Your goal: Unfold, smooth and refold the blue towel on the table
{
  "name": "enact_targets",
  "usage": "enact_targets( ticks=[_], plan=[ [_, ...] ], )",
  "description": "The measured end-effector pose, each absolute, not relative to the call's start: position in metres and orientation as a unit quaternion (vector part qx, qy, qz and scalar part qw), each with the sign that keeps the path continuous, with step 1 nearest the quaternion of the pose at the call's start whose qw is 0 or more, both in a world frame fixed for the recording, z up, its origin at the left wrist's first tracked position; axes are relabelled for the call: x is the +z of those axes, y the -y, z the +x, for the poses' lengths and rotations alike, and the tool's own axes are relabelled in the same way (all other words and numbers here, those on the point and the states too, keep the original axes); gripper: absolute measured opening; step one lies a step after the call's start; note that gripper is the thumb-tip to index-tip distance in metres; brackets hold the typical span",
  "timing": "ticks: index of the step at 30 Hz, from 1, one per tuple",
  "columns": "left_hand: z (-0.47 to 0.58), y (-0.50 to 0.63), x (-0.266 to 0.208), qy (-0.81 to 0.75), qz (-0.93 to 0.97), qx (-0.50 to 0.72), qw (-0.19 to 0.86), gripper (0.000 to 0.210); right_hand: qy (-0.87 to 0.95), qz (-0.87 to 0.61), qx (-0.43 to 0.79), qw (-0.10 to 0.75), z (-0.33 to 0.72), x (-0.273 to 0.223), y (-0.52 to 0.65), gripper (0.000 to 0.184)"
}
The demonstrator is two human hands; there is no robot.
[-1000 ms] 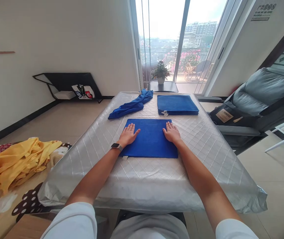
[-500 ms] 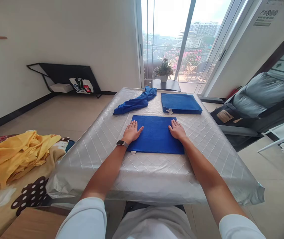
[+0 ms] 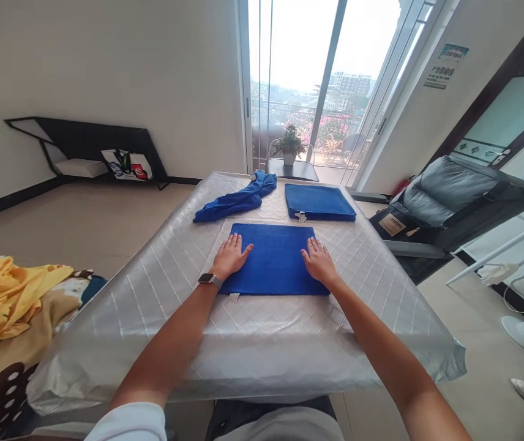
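A blue cloth, folded into a flat rectangle, lies in front of me on a table with a silver quilted cover. On its left edge rests my left hand, flat with the fingers stretched out and the thumb apart. My right hand lies flat on the right edge in the same way. A small white tag sticks out at the near left corner. Behind it to the right is a neat stack of folded blue cloths; to the left, a crumpled blue cloth.
Yellow fabric is heaped at the left, beyond the table edge. A grey armchair with a black bag stands at the right. Past the far edge, a potted plant sits on a chair by the glass door.
My view has turned slightly right and up, so everything sits further left in the picture. Both hands stay flat on the folded cloth's side edges.
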State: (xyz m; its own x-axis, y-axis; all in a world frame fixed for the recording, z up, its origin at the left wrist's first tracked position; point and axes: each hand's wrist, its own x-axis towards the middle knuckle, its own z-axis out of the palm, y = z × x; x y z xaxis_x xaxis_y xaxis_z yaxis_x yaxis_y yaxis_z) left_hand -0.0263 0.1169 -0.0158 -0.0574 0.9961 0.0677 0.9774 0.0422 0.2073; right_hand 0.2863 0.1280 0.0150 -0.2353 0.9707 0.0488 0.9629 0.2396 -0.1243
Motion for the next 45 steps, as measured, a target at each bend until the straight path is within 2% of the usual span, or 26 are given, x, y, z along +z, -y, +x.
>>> enact_targets(
  ticks=[5, 11, 17, 22, 28, 32, 35, 45],
  plan=[
    [-0.031, -0.117, -0.016, -0.719, 0.686, 0.097, 0.055, 0.095, 0.777, -0.623, 0.086, 0.016, 0.288, 0.007, -0.114, 0.071],
    [-0.034, -0.116, -0.017, -0.728, 0.677, 0.094, 0.059, 0.096, 0.772, -0.627, 0.105, 0.021, 0.286, 0.009, -0.114, 0.072],
    [-0.031, -0.111, -0.013, -0.719, 0.678, 0.152, -0.007, 0.085, 0.775, -0.622, 0.101, 0.031, 0.286, 0.008, -0.112, 0.071],
    [0.017, -0.094, 0.013, -0.556, 0.793, 0.242, -0.058, 0.063, 0.778, -0.618, 0.108, 0.039, 0.286, 0.007, -0.113, 0.072],
    [0.136, -0.099, 0.022, -0.408, 0.894, 0.180, -0.040, 0.064, 0.796, -0.600, 0.074, 0.022, 0.289, 0.001, -0.114, 0.069],
    [0.178, -0.126, 0.009, -0.447, 0.883, 0.142, -0.011, 0.061, 0.815, -0.578, 0.048, 0.023, 0.292, 0.001, -0.113, 0.072],
    [0.166, -0.132, -0.003, -0.503, 0.857, 0.103, 0.039, 0.062, 0.801, -0.593, 0.069, 0.034, 0.291, 0.002, -0.113, 0.068],
    [-0.003, -0.068, -0.008, -0.697, 0.710, 0.070, 0.066, 0.085, 0.783, -0.616, 0.079, 0.030, 0.288, 0.001, -0.117, 0.071]
  ],
)
